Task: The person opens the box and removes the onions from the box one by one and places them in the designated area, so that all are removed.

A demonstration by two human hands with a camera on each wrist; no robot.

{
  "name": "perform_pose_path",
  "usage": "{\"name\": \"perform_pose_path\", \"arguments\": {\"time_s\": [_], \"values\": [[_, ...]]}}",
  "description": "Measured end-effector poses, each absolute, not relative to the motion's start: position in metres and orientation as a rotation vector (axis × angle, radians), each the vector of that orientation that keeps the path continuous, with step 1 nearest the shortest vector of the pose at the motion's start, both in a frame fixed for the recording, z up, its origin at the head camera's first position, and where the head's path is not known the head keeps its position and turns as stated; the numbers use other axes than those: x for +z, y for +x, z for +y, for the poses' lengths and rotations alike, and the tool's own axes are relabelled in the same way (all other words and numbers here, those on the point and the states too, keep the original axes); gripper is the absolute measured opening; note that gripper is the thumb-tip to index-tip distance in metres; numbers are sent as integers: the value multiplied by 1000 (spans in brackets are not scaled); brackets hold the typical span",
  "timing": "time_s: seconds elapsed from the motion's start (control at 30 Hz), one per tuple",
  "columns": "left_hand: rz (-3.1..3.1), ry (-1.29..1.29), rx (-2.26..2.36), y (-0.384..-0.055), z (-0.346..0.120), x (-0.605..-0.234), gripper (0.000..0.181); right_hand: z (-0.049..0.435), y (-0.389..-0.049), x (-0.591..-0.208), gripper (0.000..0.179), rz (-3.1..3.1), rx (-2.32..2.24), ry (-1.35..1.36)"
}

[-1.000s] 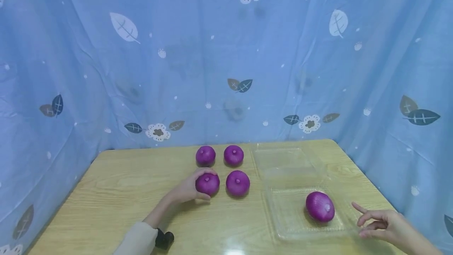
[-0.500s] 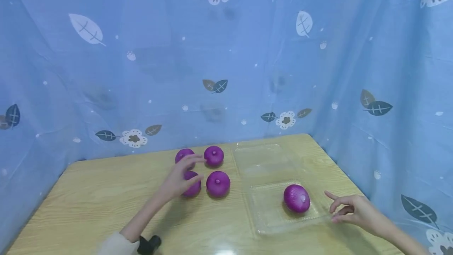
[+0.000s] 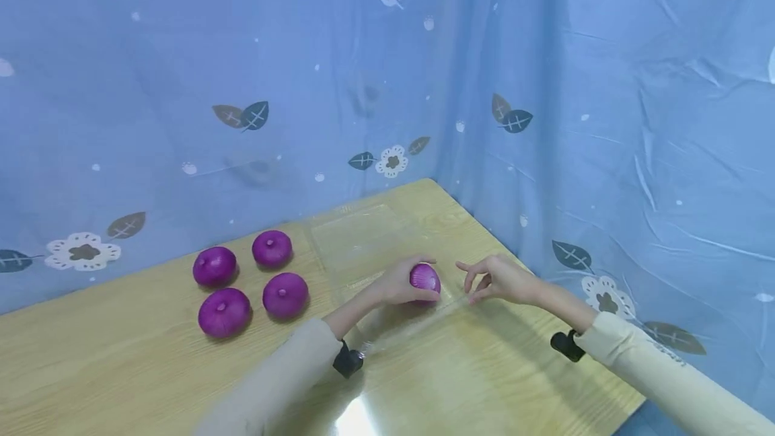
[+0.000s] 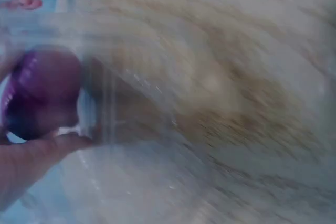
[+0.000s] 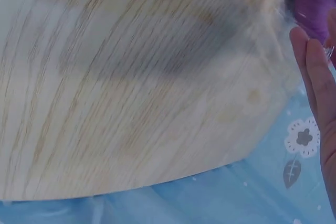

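Observation:
My left hand [image 3: 402, 284] grips a red onion [image 3: 425, 278] in the near half of an open clear plastic clamshell box [image 3: 393, 336], thumb on the near side and fingers over the far side. The left wrist view, blurred, shows this onion [image 4: 44, 93] between thumb and fingers. At the box's right edge, my right hand [image 3: 499, 279] pinches the rim with bent fingers and thumb, its index finger sticking out. In the right wrist view, its fingers [image 5: 319, 72] lie beside the clear plastic and the purple onion.
Several more red onions [image 3: 224, 313] stand in two rows on the wooden table [image 3: 151, 369], left of the box. The box's lid half [image 3: 357, 231] lies flat toward the back. A blue patterned curtain [image 3: 303, 86] surrounds the table's back and right sides.
My left hand has let go of an onion in the left group, leaving it there, and moved right onto the onion in the box. The head view has turned right; my right hand stays at the rim.

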State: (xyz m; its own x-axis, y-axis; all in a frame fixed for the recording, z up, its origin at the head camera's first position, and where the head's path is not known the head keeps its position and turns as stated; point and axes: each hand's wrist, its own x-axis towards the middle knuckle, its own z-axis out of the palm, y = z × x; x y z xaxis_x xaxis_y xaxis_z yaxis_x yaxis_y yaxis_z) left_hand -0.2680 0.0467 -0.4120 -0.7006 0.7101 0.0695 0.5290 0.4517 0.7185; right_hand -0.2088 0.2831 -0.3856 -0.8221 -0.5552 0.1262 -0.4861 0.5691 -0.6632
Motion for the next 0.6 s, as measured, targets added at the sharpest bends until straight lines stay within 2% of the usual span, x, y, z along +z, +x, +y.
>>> {"name": "perform_pose_path", "arguments": {"time_s": [0.2, 0.33, 0.47, 0.6], "values": [[2362, 1240, 954, -273, 43, -410, 57, 280, -215, -385, 13, 2695, -1063, -861], [2341, 1275, 1020, -274, 27, -403, 51, 274, -219, -381, 12, 2703, -1034, -877], [2279, 1140, 1268, -271, 15, -396, 45, 273, -216, -378, 13, 2699, -1054, -884], [2202, 913, 1525, -263, 10, -393, 60, 278, -207, -382, 13, 2668, -1107, -896]]}}
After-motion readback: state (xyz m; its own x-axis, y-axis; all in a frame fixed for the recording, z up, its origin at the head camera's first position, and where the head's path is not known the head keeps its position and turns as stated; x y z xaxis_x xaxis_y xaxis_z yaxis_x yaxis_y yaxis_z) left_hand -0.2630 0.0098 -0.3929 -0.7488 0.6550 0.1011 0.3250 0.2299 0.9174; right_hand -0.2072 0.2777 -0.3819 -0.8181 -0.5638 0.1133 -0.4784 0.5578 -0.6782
